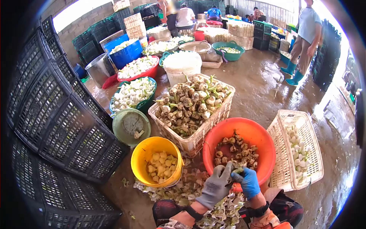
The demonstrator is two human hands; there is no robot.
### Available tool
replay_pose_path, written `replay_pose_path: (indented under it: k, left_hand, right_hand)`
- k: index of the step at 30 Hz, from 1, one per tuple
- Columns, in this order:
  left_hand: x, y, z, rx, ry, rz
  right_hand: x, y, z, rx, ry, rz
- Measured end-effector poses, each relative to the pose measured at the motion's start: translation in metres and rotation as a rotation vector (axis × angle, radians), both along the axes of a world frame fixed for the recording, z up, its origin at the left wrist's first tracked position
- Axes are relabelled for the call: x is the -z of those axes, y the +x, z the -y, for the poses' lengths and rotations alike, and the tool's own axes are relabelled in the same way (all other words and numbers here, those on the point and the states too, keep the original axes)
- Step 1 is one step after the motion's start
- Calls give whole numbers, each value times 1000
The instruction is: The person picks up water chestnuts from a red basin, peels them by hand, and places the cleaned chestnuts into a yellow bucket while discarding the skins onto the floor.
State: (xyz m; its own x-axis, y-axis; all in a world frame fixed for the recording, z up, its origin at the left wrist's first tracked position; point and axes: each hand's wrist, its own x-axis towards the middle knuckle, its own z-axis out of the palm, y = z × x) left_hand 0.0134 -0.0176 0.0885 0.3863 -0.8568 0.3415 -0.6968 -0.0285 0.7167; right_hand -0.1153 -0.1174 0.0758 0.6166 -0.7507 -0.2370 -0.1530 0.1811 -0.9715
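My left hand (pixel 215 187), in a grey glove, and my right hand (pixel 248 182), in a blue glove, meet over the near rim of an orange-red basin (pixel 263 133). Their fingers are closed together around a garlic bulb (pixel 238 170), mostly hidden, with some green showing. Inside the basin lie brown, unpeeled garlic bulbs (pixel 239 150). To the left, a yellow bucket (pixel 138 162) holds pale peeled bulbs (pixel 161 166). Behind the basin stands a cream crate (pixel 190 143) heaped with dirty, stemmed garlic (pixel 192 103). Papery peelings (pixel 219 215) cover the ground beneath my hands.
At right, a cream crate (pixel 280 152) contains clean white bulbs (pixel 299 154). Black crates (pixel 42 110) are stacked at left. A green basin (pixel 131 124) sits behind the yellow bucket. Further back are filled tubs and several people; one in teal boots (pixel 295 78) stands on the wet floor (pixel 263 91).
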Motion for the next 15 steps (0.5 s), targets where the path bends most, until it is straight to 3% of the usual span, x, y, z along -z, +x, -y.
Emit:
replay_pose_path:
  k: [1,3,5,6,8,9,10,12,13,15]
  left_hand:
    - [0,1,1,13,-24,44]
    - [-4,6,0,16,-44,93]
    - [-14,11,-1,410,128,-1226]
    - [-14,14,-3,405,127,-1225]
    - [-13,20,-1,654,99,-2008]
    - [-6,20,1,845,68,-2055]
    - [-1,16,3,840,72,-2057]
    - [-5,10,6,278,148,-1592]
    - [-2,12,8,246,150,-1631]
    - [-1,12,10,207,7,-1554]
  right_hand:
    - [2,4,1,81,26,79]
    - [-12,-2,6,7,39,64]
    - [-30,-9,8,-80,113,54]
    - [-27,-9,7,-84,114,56]
    - [-13,-13,2,-85,-18,230]
    - [5,-9,-2,-54,-65,313]
    - [15,-8,0,-52,-59,313]
    - [19,-2,0,121,312,480]
    - [25,-6,3,109,200,293]
    - [8,0,4,82,234,364]
